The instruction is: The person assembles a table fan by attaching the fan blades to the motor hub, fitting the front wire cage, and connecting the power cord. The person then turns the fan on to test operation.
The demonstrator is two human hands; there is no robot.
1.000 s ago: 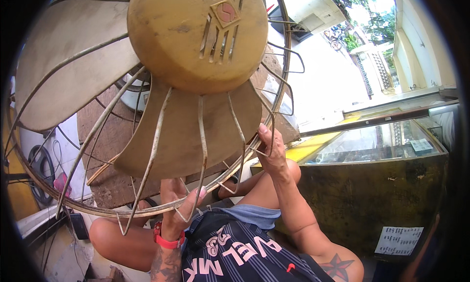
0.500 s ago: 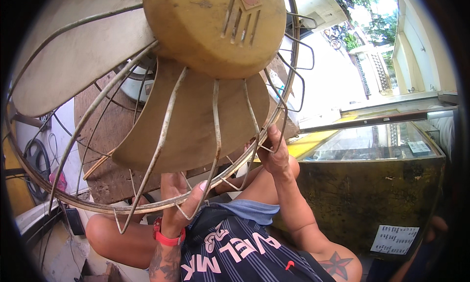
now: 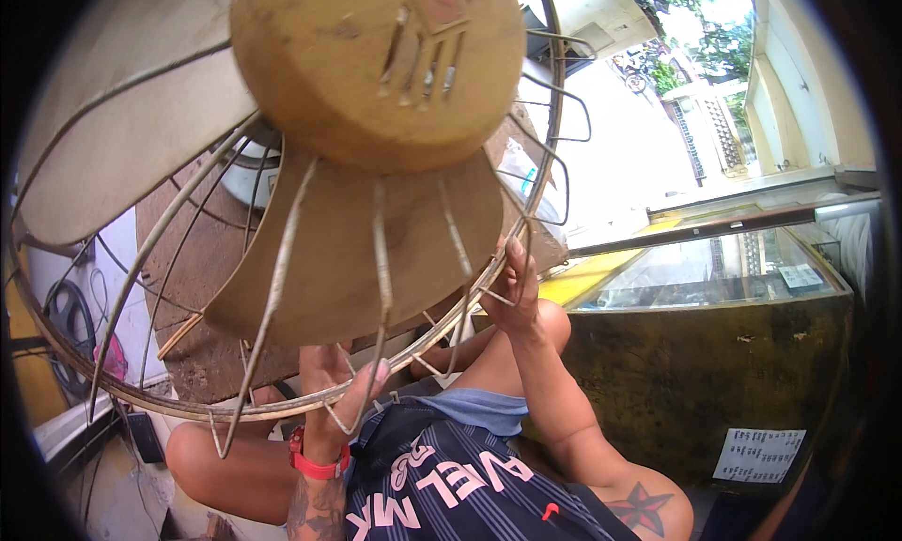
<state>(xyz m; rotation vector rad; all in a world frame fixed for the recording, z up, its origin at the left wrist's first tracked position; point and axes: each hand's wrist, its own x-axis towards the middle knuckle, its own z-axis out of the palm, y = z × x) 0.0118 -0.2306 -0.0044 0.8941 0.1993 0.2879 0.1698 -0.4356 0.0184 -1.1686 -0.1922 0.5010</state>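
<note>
A large old fan fills the upper left, with a worn mustard-yellow round hub cap [image 3: 366, 81], broad tan blades [image 3: 357, 259] and a rusty wire guard [image 3: 272, 408]. My left hand [image 3: 336, 411], below a red wristwatch [image 3: 318, 464], is closed round the lower rim, thumb in front of the wires. At the rim's lower right, my right hand [image 3: 515, 292] grips it too, the fingers partly behind the wires. Behind the blades a rounded pale part [image 3: 248, 177] shows only in part.
A brown wooden board [image 3: 188, 353] lies behind the fan. On the right stands a dark-sided, glass-topped case [image 3: 695, 377] with a yellow edge. Cables and a dark wheel-like ring [image 3: 68, 320] are at the left. My bent legs [image 3: 225, 456] are below the guard.
The fan has shifted slightly left and its hub a little lower, both hands moving along with the rim. Their hold is unchanged.
</note>
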